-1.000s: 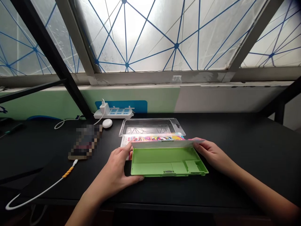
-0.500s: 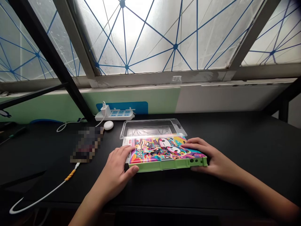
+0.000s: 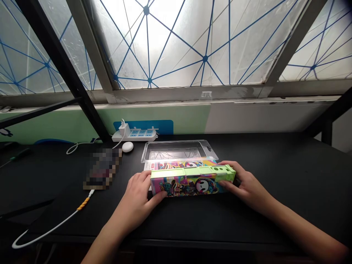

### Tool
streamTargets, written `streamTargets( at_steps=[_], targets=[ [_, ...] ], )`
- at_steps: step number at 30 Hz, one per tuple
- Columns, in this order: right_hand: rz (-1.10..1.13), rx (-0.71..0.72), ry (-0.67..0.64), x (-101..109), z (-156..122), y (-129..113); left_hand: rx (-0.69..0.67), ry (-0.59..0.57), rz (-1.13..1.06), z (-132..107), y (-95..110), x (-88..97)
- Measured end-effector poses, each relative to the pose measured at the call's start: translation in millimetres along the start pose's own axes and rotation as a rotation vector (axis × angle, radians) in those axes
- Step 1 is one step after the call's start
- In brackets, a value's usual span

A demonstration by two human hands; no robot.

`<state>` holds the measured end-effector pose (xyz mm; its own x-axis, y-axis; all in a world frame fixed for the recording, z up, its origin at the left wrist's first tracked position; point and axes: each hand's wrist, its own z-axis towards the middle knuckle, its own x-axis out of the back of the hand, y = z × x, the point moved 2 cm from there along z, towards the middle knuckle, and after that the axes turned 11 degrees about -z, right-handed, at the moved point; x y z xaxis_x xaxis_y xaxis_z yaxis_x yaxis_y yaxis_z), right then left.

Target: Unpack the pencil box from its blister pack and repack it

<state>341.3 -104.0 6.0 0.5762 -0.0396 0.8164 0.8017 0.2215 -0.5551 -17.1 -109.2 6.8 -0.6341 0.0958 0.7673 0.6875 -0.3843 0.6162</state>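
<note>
Both of my hands hold a pencil case (image 3: 187, 185) with a colourful cartoon print and a light green side band. It is tipped up on its long edge, so the green side faces up and a printed face is towards me. My left hand (image 3: 141, 198) grips its left end, thumb on the near face. At the right end, my right hand (image 3: 244, 187) has its thumb on the near face and its fingers behind, partly hidden. Behind the case lie a printed card (image 3: 147, 167), mostly covered, and a clear plastic blister tray (image 3: 176, 145).
A phone-like blurred device (image 3: 103, 170) with a white cable (image 3: 55, 229) lies to the left. Beyond it are a small white round case (image 3: 127, 147) and a power strip (image 3: 143, 135) by the wall. A black frame post (image 3: 68, 80) rises at the left.
The pencil case has been tilted up from lying nearly flat, so its green side has turned from facing me to facing up. Both thumbs now press on the near printed face.
</note>
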Motion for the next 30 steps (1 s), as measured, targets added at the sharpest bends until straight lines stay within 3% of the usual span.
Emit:
streamTargets(
  at_steps=[11,21,26,30],
  targets=[
    [0.09,-0.038,-0.116,1,12,-7,0.02,0.06,0.0,-1,-4,-2.5],
    [-0.159,-0.021,-0.125,-1,23,-6,-0.031,0.052,0.018,-1,-6,-1.3],
    [-0.208,-0.027,-0.074,-1,25,-3,-0.036,0.043,0.035,-3,-7,-0.4],
    [-0.296,0.04,0.046,3,27,-11,-0.033,0.039,-0.025,-4,-4,2.1]
  ],
)
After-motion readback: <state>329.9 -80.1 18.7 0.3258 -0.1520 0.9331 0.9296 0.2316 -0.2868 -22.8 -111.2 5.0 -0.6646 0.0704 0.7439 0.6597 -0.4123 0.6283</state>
